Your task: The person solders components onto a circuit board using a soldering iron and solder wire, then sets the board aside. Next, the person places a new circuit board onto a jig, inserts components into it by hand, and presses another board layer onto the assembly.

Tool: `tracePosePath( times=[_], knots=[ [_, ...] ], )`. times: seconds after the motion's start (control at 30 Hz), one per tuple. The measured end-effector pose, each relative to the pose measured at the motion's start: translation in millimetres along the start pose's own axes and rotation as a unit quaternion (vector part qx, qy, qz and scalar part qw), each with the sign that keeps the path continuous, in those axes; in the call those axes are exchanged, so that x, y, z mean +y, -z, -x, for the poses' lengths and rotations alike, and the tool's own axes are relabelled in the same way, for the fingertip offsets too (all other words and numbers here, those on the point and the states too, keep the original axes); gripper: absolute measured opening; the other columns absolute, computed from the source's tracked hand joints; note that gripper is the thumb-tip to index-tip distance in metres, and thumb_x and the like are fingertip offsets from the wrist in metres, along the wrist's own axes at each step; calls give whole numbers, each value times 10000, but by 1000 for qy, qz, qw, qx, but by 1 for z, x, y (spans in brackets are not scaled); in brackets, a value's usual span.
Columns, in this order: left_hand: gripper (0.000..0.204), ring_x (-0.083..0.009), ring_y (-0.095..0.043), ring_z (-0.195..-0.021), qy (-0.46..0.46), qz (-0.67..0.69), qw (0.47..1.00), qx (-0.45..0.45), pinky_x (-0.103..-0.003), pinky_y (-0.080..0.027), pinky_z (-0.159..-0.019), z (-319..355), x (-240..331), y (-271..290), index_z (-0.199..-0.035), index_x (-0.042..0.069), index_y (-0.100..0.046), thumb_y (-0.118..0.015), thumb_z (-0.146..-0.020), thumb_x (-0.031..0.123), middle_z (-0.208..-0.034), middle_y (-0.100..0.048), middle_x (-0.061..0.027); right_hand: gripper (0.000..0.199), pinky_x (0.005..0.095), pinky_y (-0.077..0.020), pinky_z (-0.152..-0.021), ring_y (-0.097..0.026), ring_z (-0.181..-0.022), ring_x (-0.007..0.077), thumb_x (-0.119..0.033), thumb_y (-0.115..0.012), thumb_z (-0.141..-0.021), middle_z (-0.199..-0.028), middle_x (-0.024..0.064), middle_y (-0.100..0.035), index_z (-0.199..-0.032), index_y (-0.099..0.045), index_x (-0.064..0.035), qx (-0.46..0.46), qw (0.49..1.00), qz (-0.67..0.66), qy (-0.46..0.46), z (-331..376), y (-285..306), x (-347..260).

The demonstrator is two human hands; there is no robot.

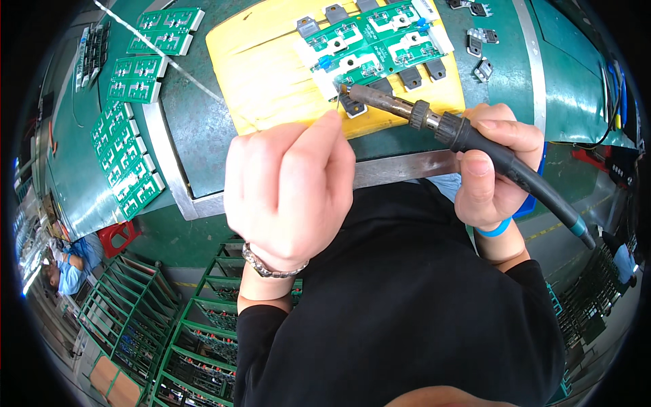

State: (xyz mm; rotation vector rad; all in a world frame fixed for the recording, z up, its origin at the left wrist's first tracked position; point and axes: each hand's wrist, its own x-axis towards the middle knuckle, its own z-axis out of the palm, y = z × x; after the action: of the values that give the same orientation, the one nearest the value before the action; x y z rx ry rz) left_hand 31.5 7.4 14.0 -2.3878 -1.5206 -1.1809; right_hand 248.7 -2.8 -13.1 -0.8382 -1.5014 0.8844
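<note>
Head view: right hand (491, 166) grips soldering iron (434, 122), left hand (288, 186) fisted beside.

Your left hand (288, 193) curls over whatever it pinches, so the solder wire (337, 102) shows only as a thin sliver. The iron's tip (347, 90) meets the green board (369, 44) too small to judge (touching or not). The board's far edge runs out the picture's top.
</note>
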Motion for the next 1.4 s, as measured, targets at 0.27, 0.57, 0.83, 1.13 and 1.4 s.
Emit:
tracePosePath(
  times=[0.27,0.57,0.83,1.13,1.4],
  knots=[
    [353,-211,-576,-722,50,21,998,32,-311,-482,-625,11,-7,11,-1016,69,-681,-774,-715,-92,-859,-619,-53,355,262,-456,-729,-542,-792,146,-78,-684,-921,-992,161,-581,-1179,-455,5,53,998,-9,31,3,2,7],
    [204,-231,-603,-723,92,38,994,48,-316,-502,-627,19,-29,9,-968,20,-658,-720,-801,-80,-852,-645,-105,338,291,-458,-693,-517,-760,151,-212,-628,-980,-947,145,-563,-1176,-455,2,121,988,59,73,-5,18,-4],
    [169,-221,-600,-693,101,79,991,41,-304,-497,-572,15,-30,6,-947,-6,-650,-714,-809,-79,-846,-646,-120,248,295,-449,-744,-500,-798,143,-139,-516,-1033,-1003,137,-586,-1214,-503,30,269,961,43,47,-17,57,-9],
    [108,-166,-542,-628,99,111,987,54,-282,-436,-579,12,-31,3,-910,-11,-633,-666,-845,-91,-796,-599,-84,230,236,-453,-756,-519,-852,101,-59,-555,-998,-1105,84,-527,-1214,-511,6,306,948,74,49,-22,79,-6],
    [121,-227,-564,-639,167,146,974,47,-314,-448,-571,14,-28,11,-877,-2,-630,-690,-810,-84,-788,-607,-110,272,248,-470,-834,-574,-929,111,-11,-624,-948,-1082,91,-588,-1202,-532,21,330,925,183,46,-42,90,-4]
  ],
)
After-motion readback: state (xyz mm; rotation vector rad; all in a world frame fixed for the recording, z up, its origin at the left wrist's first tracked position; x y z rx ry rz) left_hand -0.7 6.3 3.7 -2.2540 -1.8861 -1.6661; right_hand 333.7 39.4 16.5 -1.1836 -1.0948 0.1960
